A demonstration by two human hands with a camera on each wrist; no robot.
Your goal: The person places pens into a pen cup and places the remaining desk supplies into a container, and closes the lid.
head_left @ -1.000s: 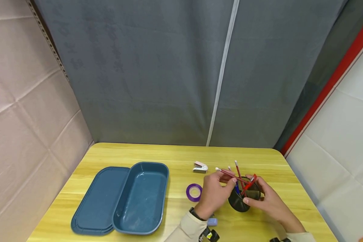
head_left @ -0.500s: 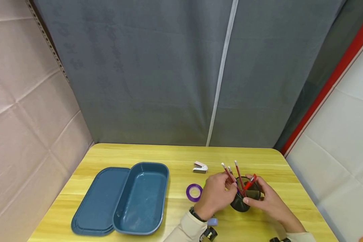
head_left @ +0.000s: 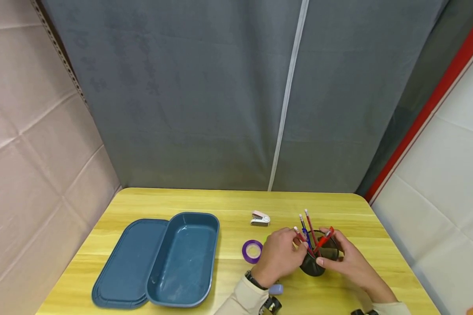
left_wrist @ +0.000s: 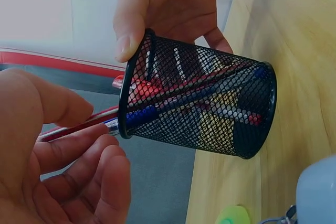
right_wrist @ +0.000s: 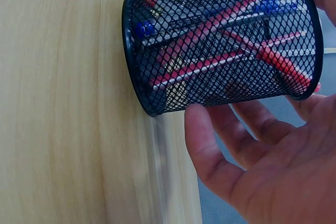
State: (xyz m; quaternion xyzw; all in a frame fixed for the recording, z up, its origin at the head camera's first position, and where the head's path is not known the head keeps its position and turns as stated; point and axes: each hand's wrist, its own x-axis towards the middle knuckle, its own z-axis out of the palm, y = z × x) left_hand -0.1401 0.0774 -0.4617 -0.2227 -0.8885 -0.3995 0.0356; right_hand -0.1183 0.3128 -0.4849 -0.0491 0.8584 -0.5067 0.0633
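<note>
In the head view my left hand (head_left: 280,254) pinches a red pencil (head_left: 298,233) with a white eraser end. The pencil's lower part is inside a black mesh pencil cup (head_left: 311,266), which stands upright on the table. My right hand (head_left: 351,264) holds the cup from the right, thumb at its near side. A second red pencil (head_left: 309,222), a blue pen (head_left: 306,236) and a red pen (head_left: 325,239) lean in the cup. Through the mesh in the right wrist view, the pens and pencils cross one another.
Left on the wooden table (head_left: 228,201) stands a blue rectangular box (head_left: 185,262), overlapping its lid (head_left: 126,267). Between box and cup are a purple tape roll (head_left: 246,252) and a small stapler (head_left: 260,218). A lavender object (head_left: 276,289) lies partly hidden by my left wrist.
The pencil in my left hand has swung from slanting across the cup's top to steeper, and slid down into the cup. My right hand keeps its hold.
</note>
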